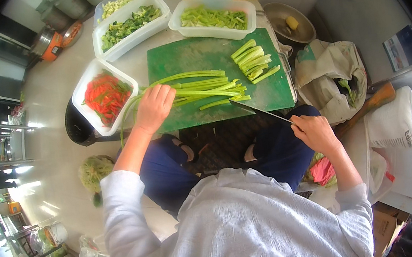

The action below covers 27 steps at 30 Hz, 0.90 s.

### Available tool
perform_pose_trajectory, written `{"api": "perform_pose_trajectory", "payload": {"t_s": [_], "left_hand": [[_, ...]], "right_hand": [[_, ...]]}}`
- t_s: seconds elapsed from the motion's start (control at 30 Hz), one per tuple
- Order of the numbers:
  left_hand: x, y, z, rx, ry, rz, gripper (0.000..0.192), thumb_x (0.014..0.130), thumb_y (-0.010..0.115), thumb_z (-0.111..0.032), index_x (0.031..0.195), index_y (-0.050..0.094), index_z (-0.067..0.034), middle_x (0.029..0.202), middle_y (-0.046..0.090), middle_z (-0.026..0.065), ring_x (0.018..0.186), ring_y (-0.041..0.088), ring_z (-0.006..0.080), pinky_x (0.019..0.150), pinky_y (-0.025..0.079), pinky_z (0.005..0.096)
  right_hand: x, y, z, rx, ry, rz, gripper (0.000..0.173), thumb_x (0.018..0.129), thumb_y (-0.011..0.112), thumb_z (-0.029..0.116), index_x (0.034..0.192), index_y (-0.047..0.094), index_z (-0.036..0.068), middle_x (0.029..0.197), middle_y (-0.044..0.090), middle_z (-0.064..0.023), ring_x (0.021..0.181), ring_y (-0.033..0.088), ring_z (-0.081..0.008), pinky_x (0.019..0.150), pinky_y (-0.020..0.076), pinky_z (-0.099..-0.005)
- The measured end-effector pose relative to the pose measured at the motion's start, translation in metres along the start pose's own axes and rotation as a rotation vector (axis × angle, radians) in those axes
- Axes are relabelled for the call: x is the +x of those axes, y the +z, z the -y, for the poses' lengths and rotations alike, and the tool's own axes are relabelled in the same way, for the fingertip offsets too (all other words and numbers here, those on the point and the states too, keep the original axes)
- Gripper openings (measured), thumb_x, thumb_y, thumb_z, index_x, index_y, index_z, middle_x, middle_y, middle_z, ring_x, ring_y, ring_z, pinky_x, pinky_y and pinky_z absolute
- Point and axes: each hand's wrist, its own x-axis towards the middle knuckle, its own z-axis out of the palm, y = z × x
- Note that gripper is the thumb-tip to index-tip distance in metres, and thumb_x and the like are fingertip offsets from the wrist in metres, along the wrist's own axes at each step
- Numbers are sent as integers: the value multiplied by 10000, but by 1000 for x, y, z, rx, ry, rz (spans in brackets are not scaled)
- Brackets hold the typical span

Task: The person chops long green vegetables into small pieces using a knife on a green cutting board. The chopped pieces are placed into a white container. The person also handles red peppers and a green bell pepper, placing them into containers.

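Observation:
Long green celery stalks (204, 85) lie across the green cutting board (185, 57), their thin ends hanging over its left edge. My left hand (156, 104) is closed over the bunch near that edge. In my right hand (313, 130) is the handle of a kitchen knife (260, 111). Its blade points up and left, with the tip by the cut ends of the stalks at the board's near edge. A pile of shorter, thick celery pieces (253, 60) rests on the board's right side, apart from the knife.
Plastic tubs hold sliced red and green peppers (106, 95), leafy green pieces (130, 25), chopped celery (215, 18) and pale chopped vegetable (123, 1). Right of the board are a metal bowl (273, 18) with a peeled yellow piece and a woven sack (323, 70). A cabbage (96, 172) sits lower left.

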Motion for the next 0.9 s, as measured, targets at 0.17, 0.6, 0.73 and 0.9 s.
{"api": "perform_pose_trajectory", "payload": {"t_s": [0.17, 0.6, 0.73, 0.9], "left_hand": [[-10, 13, -10, -32, 58, 47, 176, 812, 658, -94, 976, 593, -90, 939, 532, 48, 921, 589, 215, 754, 520, 333], [-10, 2, -26, -425, -404, 234, 312, 908, 770, -247, 1109, 680, -26, 1133, 640, 108, 1046, 635, 318, 856, 560, 437], [21, 14, -53, -347, -353, 189, 742, 854, 819, -479, 1389, 602, -13, 1436, 555, 172, 1311, 544, 353, 1104, 452, 495], [62, 57, -66, -318, -320, 382, 1127, 789, 792, -683, 1582, 414, 22, 1670, 380, 211, 1573, 312, 368, 1297, 227, 524]], "right_hand": [[3, 6, 3, 57, -7, -15, 164, 1025, 604, 259, 1050, 614, 97, 810, 675, -133, 763, 679, -393, 669, 524, -525], [-9, 5, 11, 232, 120, 6, 208, 1017, 621, 265, 1028, 617, 57, 846, 705, -178, 808, 685, -421, 680, 524, -513], [-11, 5, 14, 355, 264, -86, 241, 1010, 637, 280, 1026, 610, 40, 887, 718, -208, 832, 683, -441, 697, 528, -520], [10, 14, 28, 290, 404, -91, 280, 1014, 639, 309, 1051, 594, 35, 896, 716, -237, 865, 683, -470, 710, 519, -549]]}}
